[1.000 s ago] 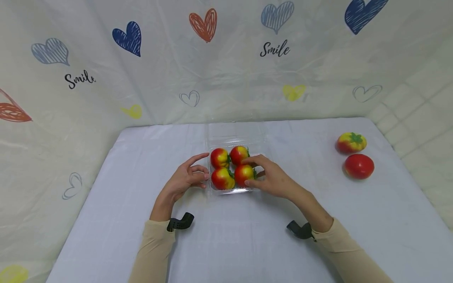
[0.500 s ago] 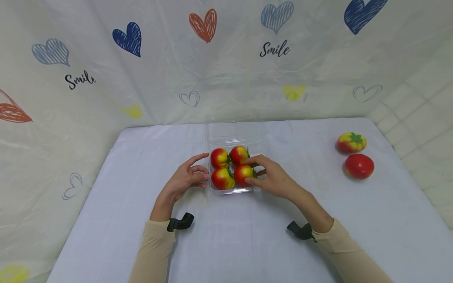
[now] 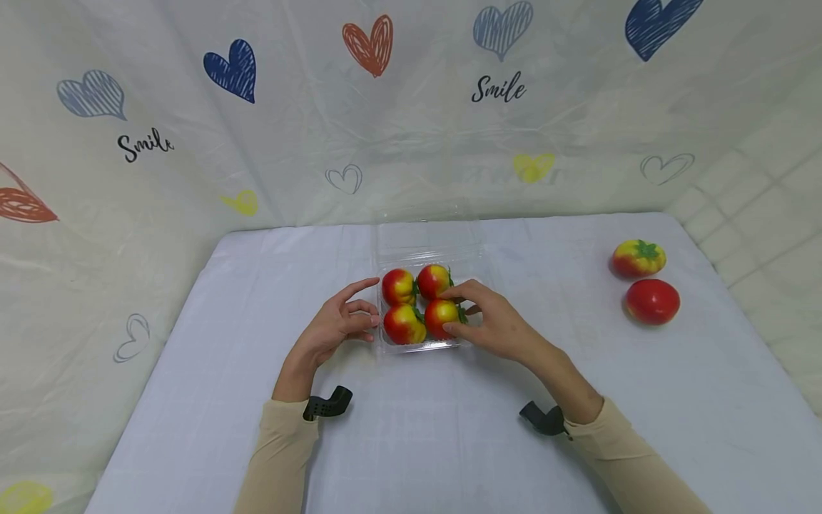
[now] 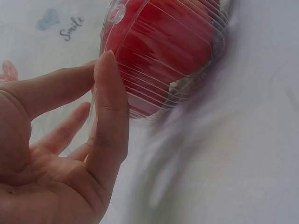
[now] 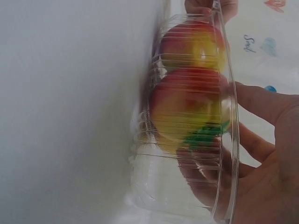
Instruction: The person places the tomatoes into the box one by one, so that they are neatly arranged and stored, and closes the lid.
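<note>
A round red-and-yellow fruit with green leaves (image 3: 439,314) sits near right in the clear, ribbed plastic box (image 3: 425,348), grasped by the right hand (image 3: 499,325), apparently for control among three neighbours. The left hand (image 3: 332,323) pinches the rim, likely for steadiness. The pale heart-printed backdrop (image 3: 282,150) reads "Smile" twice.

I take this for a makeshift, curtained recording booth: off-white sheeting printed with coloured hearts and "Smile" (image 3: 424,128) rises behind the far edge of the tabletop (image 3: 411,442) draped in white cloth (image 3: 193,428), and curved black plastic wrist cameras (image 3: 329,402) sit at beige sleeve cuffs (image 3: 284,421).
</note>
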Demonstrator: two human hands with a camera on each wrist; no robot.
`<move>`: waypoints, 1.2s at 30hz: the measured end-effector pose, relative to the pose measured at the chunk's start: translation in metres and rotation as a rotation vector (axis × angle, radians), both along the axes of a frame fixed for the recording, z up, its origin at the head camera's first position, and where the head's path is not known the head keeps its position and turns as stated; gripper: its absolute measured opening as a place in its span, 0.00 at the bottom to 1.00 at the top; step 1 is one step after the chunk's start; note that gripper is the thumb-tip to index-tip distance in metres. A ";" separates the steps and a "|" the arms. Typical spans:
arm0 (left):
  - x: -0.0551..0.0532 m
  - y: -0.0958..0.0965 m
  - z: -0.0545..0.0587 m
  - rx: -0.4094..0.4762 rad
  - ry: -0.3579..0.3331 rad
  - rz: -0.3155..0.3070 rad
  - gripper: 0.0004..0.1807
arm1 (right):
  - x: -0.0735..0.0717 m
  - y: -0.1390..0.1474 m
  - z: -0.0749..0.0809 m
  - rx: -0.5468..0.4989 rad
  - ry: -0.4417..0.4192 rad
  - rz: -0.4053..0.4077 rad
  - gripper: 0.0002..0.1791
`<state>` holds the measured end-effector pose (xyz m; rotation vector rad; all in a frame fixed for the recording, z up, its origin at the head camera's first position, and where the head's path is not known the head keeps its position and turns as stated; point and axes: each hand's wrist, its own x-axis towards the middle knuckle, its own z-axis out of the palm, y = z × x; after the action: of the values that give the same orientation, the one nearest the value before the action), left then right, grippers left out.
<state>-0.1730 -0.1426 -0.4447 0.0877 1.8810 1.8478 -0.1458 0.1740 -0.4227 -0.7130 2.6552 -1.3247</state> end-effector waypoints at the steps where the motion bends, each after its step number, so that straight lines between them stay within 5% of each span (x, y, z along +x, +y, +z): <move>1: 0.000 0.000 0.000 0.001 -0.001 0.000 0.38 | 0.000 0.000 0.000 0.002 0.004 -0.001 0.26; 36: 0.000 -0.001 -0.001 -0.002 0.008 -0.011 0.38 | -0.008 0.036 0.014 -0.040 0.105 -0.155 0.22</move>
<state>-0.1728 -0.1438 -0.4453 0.1045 1.8839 1.8405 -0.1535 0.2102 -0.4091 -0.6081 2.8253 -1.4183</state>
